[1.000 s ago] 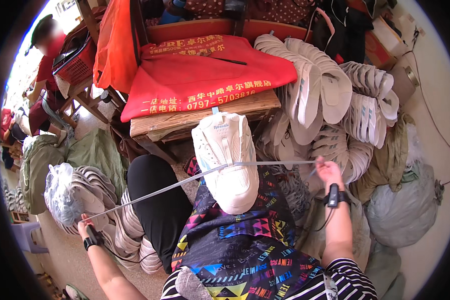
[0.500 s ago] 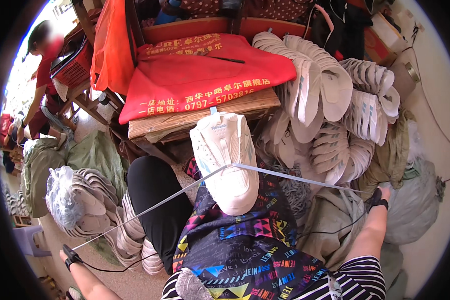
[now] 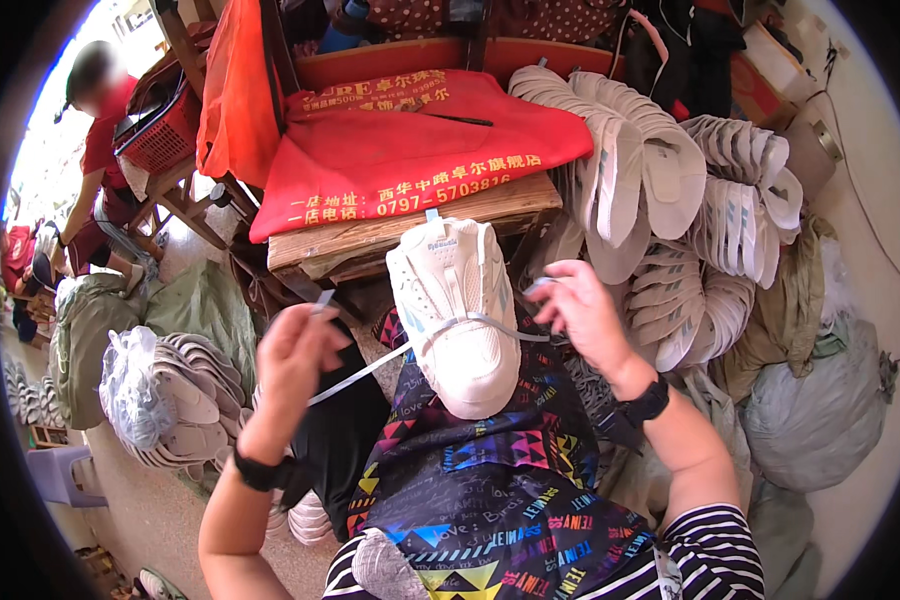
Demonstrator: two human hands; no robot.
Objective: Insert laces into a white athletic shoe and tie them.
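Observation:
A white sneaker upper (image 3: 470,375) stands toe toward me in the middle, over my patterned apron (image 3: 510,460). A pale grey-blue shoelace (image 3: 362,374) crosses its front and hangs in loose loops to both sides. On the left, my left hand (image 3: 295,350) is closed in a pinch, with a lace end sticking up from the fingertips. My right hand (image 3: 585,312), right of the upper, pinches the other lace end between thumb and forefinger. Both hands are apart from the upper and slightly blurred.
A wooden bench (image 3: 400,232) with a red printed cloth (image 3: 420,155) and a thin dark tool lies just beyond. White uppers (image 3: 610,160) are stacked at right, and more uppers (image 3: 185,400) at left. A bulging grey sack (image 3: 815,420) sits right. Another person (image 3: 100,150) sits far left.
Both hands have come inward and up from far out at the sides. The lace, stretched taut before, now hangs slack in curves around the upper.

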